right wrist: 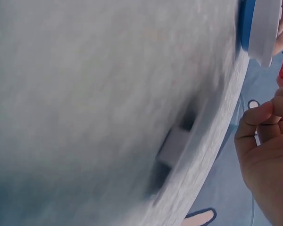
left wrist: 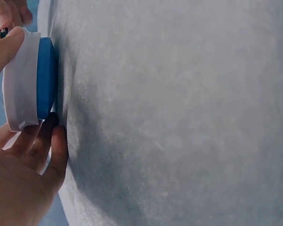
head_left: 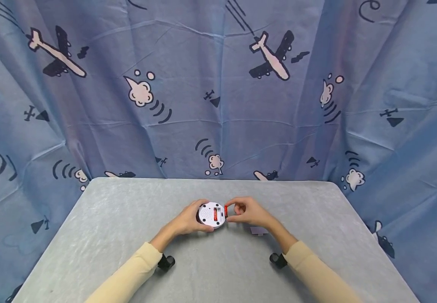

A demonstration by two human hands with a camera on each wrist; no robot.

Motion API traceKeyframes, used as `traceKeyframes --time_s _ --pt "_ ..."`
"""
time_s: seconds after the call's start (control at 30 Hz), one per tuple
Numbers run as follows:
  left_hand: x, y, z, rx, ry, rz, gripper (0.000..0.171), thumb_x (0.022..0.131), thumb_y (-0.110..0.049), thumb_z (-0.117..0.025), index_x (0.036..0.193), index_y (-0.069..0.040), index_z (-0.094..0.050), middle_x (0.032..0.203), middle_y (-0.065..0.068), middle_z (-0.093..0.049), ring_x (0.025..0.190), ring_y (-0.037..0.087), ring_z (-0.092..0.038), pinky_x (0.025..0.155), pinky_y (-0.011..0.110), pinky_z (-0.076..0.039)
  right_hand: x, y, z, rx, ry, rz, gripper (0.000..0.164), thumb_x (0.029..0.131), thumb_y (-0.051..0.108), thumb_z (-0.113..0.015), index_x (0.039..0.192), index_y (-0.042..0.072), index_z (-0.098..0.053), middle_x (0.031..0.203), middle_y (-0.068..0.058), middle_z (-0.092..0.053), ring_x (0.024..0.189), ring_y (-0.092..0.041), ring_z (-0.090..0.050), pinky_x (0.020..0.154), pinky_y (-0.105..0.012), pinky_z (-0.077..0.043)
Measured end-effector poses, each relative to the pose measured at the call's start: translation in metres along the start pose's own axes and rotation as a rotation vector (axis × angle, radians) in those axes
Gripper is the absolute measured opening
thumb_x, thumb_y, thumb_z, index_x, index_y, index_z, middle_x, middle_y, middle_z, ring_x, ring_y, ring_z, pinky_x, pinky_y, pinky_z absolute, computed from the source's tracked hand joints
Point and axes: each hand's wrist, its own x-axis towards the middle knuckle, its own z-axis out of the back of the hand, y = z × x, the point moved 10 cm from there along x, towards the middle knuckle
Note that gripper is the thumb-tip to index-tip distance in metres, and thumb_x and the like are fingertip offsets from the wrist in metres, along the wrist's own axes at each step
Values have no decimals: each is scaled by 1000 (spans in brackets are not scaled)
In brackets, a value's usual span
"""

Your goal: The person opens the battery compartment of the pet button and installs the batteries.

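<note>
Gripped at its left edge by my left hand point(head_left: 190, 217), a round white device point(head_left: 206, 213) has its back turned up, with a patch of small holes, dark feet and an open battery slot. One red battery point(head_left: 215, 215) lies in that slot. In the left wrist view, the device's white body point(left wrist: 21, 84) sits over a blue lower part point(left wrist: 45, 77), with the thumb on top and fingers beneath. My right hand point(head_left: 249, 211) pinches a second red battery point(head_left: 226, 211) between thumb and forefinger, right at the device's right edge.
A small pale battery cover point(head_left: 258, 230) lies on the grey cloth-covered table point(head_left: 218, 269), just below my right hand. Black wrist mounts point(head_left: 166, 263) show at both sleeves. Behind the table's far edge hangs a blue curtain point(head_left: 188, 105) with aeroplane prints.
</note>
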Motion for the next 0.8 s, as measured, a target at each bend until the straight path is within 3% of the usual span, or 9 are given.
traceKeyframes --time_s 0.3,0.53,0.8 --pt "0 -4 0 0 5 1 89 73 -27 -94 144 1 -47 134 16 -55 120 31 -54 100 48 -43 10 6 -19 -9 54 35 38 83 11 -86 116 -1 -72 68 2 -53 59 -9 -44 53 -21 -37" --pt "0 -3 -1 5 5 2 88 73 -27 -94 143 1 -48 133 16 -55 118 29 -54 99 47 -43 8 19 -22 10 56 -1 37 83 -2 -82 117 -11 -68 69 -11 -54 59 -17 -43 53 -21 -34" --pt "1 -3 -1 9 5 -3 89 73 -27 -94 143 2 -48 133 17 -55 118 30 -54 100 48 -43 10 1 -22 26 43 13 37 84 7 -85 117 -3 -70 68 -1 -51 59 -11 -43 53 -21 -35"
